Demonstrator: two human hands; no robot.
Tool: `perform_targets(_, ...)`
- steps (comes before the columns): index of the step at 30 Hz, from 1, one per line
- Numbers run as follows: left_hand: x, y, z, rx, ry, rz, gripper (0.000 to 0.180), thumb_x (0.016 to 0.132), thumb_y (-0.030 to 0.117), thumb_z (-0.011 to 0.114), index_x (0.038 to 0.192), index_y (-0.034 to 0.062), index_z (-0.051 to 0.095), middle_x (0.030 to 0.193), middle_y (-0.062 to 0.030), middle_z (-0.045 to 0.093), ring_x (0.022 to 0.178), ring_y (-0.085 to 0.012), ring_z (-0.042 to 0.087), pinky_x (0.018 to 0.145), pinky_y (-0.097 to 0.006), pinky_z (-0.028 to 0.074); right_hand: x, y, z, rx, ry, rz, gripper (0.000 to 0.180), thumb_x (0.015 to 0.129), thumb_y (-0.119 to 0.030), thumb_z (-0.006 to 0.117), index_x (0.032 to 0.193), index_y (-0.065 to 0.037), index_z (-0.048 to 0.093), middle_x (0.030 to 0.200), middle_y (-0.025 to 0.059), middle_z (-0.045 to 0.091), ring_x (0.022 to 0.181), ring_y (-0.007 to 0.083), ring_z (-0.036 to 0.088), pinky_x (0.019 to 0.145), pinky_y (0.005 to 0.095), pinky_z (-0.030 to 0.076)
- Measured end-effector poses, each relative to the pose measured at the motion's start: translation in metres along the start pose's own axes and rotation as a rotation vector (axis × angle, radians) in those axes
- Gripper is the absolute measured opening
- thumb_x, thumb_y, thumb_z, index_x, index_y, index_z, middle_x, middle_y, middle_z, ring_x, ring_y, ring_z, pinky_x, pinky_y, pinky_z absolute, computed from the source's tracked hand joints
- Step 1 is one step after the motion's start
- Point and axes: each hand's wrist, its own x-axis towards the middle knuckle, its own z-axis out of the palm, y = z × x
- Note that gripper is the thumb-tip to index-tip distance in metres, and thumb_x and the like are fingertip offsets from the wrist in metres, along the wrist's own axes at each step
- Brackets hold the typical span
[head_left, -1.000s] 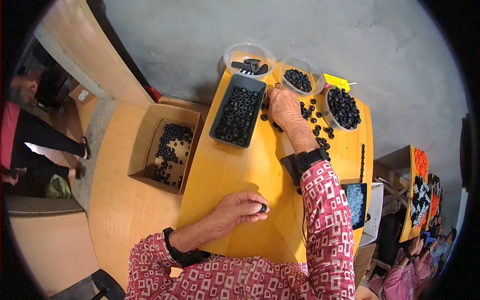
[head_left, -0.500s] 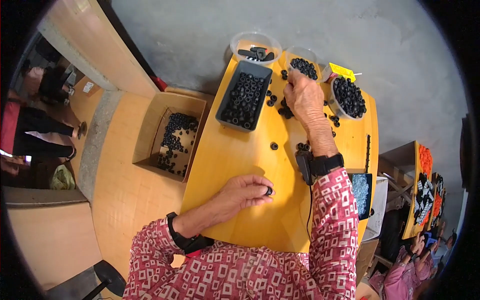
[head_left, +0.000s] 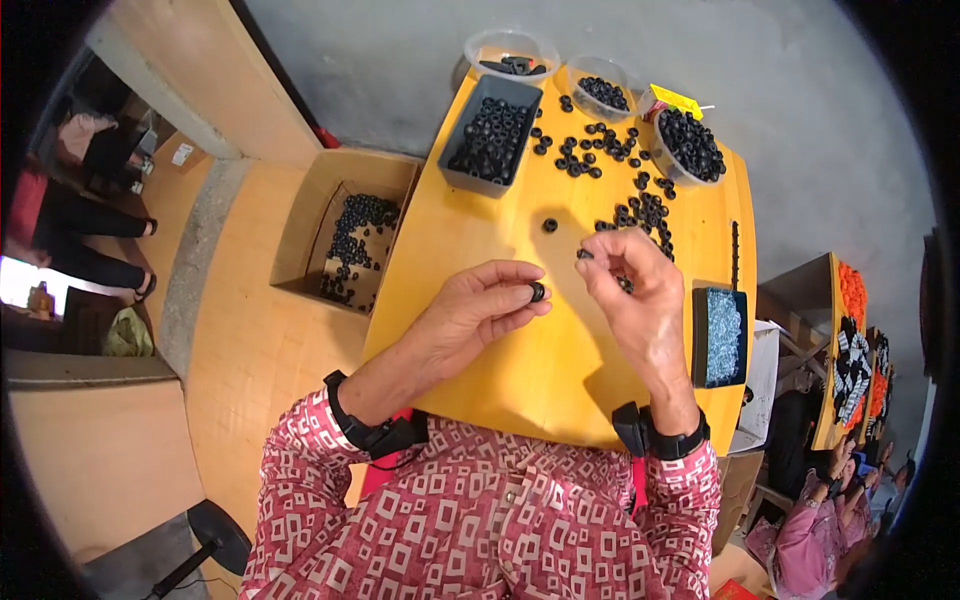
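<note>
— What stood to the left of the desk (head_left: 520,360)?

— A cardboard box (head_left: 300,230) with a heap of black rings, off the desk's left edge. On the desk's far end sat a dark grey tray (head_left: 455,160) of rings, then round clear tubs (head_left: 500,45), and loose rings (head_left: 600,150) scattered toward the far right corner.

— And the hands?

— The left hand (head_left: 480,310) hovered over the desk's middle, pinching one small black ring (head_left: 537,292) between thumb and fingertips. Just to its right, the right hand (head_left: 635,300) gripped another small black piece (head_left: 585,254) at its fingertips. The two pieces were near each other but apart, both above the desk's middle.

— Which step, would you say?

— I judged it a joining step: one part in each hand, brought face to face. The next move would call for lining the two pieces up squarely and pressing them together without fumbling either.

— Anything further right?

— A blue-filled box (head_left: 720,335) at the desk's right edge.
</note>
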Motion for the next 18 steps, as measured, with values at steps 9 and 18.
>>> perform_targets(9,-0.011,-0.027,0.026,-0.061,-0.193,-0.041,0.021,0.094,0.004,0.059,0.115,0.0005,0.061,0.111,-0.0096,0.066,0.102,-0.0212,0.067,0.090,-0.026,0.056,-0.054,-0.019,-0.022,-0.018,-0.036,-0.126,0.012,0.080,0.006,0.070,0.090,0.001,0.065,0.084,0.0062,0.061,0.076,0.0149,0.057,0.069,0.0265,0.048)
perform_targets(18,-0.024,-0.040,0.036,0.007,-0.281,-0.088,0.022,0.094,0.006,0.060,0.115,0.0003,0.061,0.109,-0.0108,0.066,0.101,-0.0196,0.067,0.089,-0.026,0.056,-0.087,-0.036,-0.039,-0.097,-0.051,-0.090,0.018,0.076,0.007,0.072,0.093,0.002,0.068,0.088,0.0088,0.066,0.081,0.0166,0.063,0.071,0.0278,0.050)
